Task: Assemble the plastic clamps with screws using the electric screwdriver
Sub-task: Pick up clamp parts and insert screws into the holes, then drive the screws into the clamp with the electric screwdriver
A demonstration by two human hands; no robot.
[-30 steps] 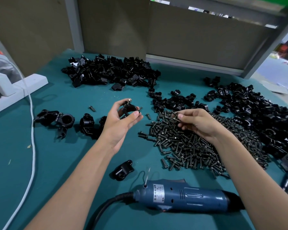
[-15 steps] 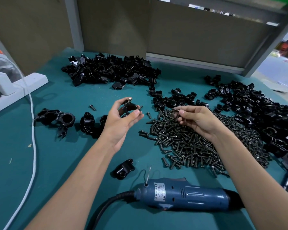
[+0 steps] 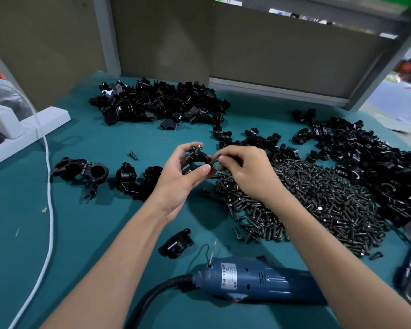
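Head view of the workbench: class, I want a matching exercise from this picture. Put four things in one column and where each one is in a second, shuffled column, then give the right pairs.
Things
1. screwdriver
2. pile of screws
3. clamp
4. screw

Places
A. gripped in the left hand
B. lying on the table nearest the person, between the forearms
C. pinched in the right hand
D. heaped on the table to the right of the right hand

Pairs: 1-B, 2-D, 3-A, 4-C
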